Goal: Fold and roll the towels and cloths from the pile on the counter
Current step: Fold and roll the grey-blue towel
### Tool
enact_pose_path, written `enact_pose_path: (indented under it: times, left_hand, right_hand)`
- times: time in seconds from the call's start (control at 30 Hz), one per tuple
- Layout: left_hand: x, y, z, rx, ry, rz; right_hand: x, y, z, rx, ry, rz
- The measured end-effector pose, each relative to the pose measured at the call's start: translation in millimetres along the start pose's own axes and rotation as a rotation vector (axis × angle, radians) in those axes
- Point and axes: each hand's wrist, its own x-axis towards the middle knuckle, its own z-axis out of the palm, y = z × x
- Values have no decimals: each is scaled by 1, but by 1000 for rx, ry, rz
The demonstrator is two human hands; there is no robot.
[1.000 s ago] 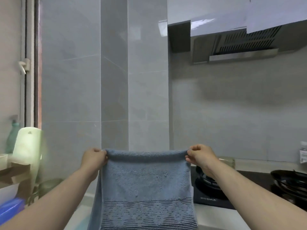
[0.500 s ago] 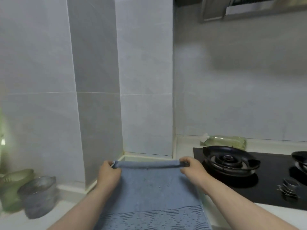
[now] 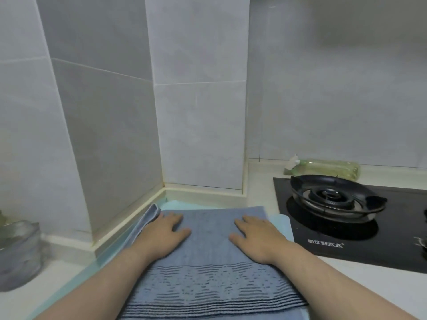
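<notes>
counter (image 3: 258, 181): 1, pale | blue towel (image 3: 208, 241): 1, spread flat by the counter's back-left corner over 1 light-blue cloth (image 3: 280, 224) | hob burner (image 3: 332, 197): 1, right side | left hand (image 3: 161, 232), right hand (image 3: 256, 236): 2, flat, fingers spread, pressing on towel, holding nothing

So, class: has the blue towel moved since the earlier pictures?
Yes. The blue towel was held up in front of the wall tiles; it has come down and now lies flat on the counter beside the stove, both hands pressing it.
</notes>
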Motion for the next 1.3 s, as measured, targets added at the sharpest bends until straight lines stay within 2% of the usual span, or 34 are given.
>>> enact_pose_path:
  times: [0.07, 0.13, 0.3, 0.47, 0.53, 0.63, 0.73, 0.83, 0.9, 1.0, 1.13, 1.2, 1.3]
  left_hand:
    - [2, 2, 4, 224, -134, -11]
    - [5, 4, 4, 260, -168, -36]
    - [18, -4, 1, 187, -6, -88]
    - [20, -3, 0, 167, 81, -173]
    - [14, 3, 0, 209, 159, -129]
    - [-6, 12, -3, 188, 211, 55]
    - [-43, 18, -12, 111, 72, 238]
    - [-95, 11, -27, 145, -127, 341]
    - [-125, 0, -32, 163, -183, 364]
    - [-146, -18, -40, 139, -115, 365]
    - [-149, -35, -42, 247, -1, 459]
    - [-150, -42, -41, 262, -2, 433]
    - [-152, -44, -42, 167, 7, 377]
  right_hand:
    - [0, 1, 1, -56, -93, 9]
    - [1, 4, 2, -63, -107, 15]
    - [1, 6, 6, -49, -86, 14]
    - [-1, 6, 6, -27, -59, 3]
    - [-4, 5, 7, -2, 69, -16]
    - [-14, 0, 4, -15, 343, -126]
    - [-39, -8, -5, -50, 278, -286]
    - [-80, -16, -9, 9, 171, -410]
    - [-107, -16, -8, -23, 78, -476]
    - [-128, -12, -5, -59, 57, -502]
    - [-134, 0, -4, -185, 152, -538]
    - [-137, 15, -1, -230, 231, -557]
    - [-145, 30, 1, -227, 304, -527]
